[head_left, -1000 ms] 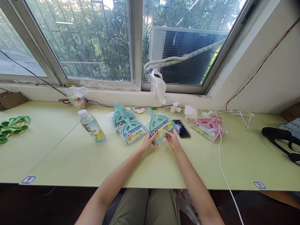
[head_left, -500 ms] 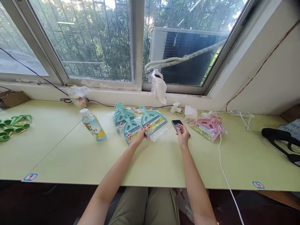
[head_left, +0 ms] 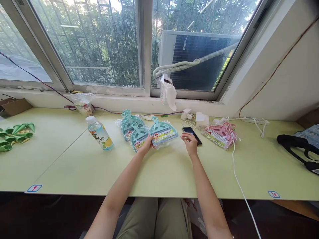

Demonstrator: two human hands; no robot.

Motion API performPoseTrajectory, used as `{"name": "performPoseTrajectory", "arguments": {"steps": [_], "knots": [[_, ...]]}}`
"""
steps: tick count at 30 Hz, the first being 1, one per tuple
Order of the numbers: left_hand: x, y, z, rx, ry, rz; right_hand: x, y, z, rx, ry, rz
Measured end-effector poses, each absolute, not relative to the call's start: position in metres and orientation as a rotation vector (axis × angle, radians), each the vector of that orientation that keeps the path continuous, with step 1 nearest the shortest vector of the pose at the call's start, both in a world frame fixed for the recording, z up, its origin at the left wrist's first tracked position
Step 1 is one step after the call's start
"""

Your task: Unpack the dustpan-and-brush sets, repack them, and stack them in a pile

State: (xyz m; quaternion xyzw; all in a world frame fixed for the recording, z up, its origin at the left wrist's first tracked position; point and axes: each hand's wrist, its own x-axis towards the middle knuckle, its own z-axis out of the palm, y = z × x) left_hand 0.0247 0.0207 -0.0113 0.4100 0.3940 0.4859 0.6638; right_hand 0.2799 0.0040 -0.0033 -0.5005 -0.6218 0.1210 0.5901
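Note:
My left hand (head_left: 148,144) grips the lower left edge of a bagged teal dustpan set (head_left: 163,132) with a brush and a printed label. Just left of it, more teal dustpan sets (head_left: 132,124) in clear wrapping lie in an overlapping pile. My right hand (head_left: 189,142) hovers right of the held set, thumb and fingers drawn near each other; whether something small is between them cannot be made out. Behind that hand a dark phone (head_left: 195,134) lies on the table. Pink dustpan sets (head_left: 221,134) in plastic rest further right.
A drink bottle (head_left: 100,133) is left of the teal pile. Green cone-shaped pieces (head_left: 17,134) lie far left. White chargers (head_left: 202,120) and cables are near the wall; a white cable (head_left: 235,166) runs over the front edge. Black straps (head_left: 296,149) lie far right.
The held teal set has tilted lower and its handle has swung to the right. My right hand has moved left, off the phone, toward the set.

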Motion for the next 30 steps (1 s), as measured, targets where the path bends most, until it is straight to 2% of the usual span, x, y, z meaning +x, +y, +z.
{"name": "performPoseTrajectory", "arguments": {"steps": [7,30], "knots": [[0.025,0.014,-0.010,1.037,0.890,0.884,0.273,0.005,-0.005,-1.219,-1.457,0.299],[0.033,0.004,-0.007,1.301,0.819,0.695,0.268,0.009,-0.019,-1.239,-1.392,0.084]]}}
